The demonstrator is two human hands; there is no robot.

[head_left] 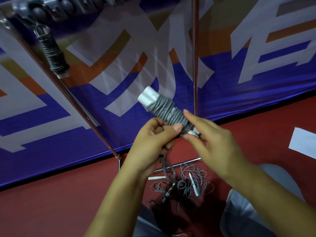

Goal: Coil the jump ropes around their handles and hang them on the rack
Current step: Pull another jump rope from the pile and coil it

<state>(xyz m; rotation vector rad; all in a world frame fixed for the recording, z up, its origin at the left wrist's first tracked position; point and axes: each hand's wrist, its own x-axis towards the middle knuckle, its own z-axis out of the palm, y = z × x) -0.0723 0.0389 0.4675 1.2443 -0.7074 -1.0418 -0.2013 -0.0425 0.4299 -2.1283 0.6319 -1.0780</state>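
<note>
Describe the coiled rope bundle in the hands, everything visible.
The bundle is grey cord wound in tight, slightly uneven turns around white handles, which look like plastic. One white end pokes out bare at the upper left; another white tip shows at the lower right. It is held tilted in mid-air before the blue banner. The left hand grips its lower part, thumb on the coils; the right hand pinches the lower tip. A loose loop of cord hangs below the left hand.

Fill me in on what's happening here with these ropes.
A person is winding a grey jump rope around its white handles. The left hand grips the bundle's lower end, with a loose loop of rope hanging below it; the right hand pinches the end by the coils. One coiled rope already hangs on the rack. More uncoiled ropes lie tangled on the red floor.
</note>
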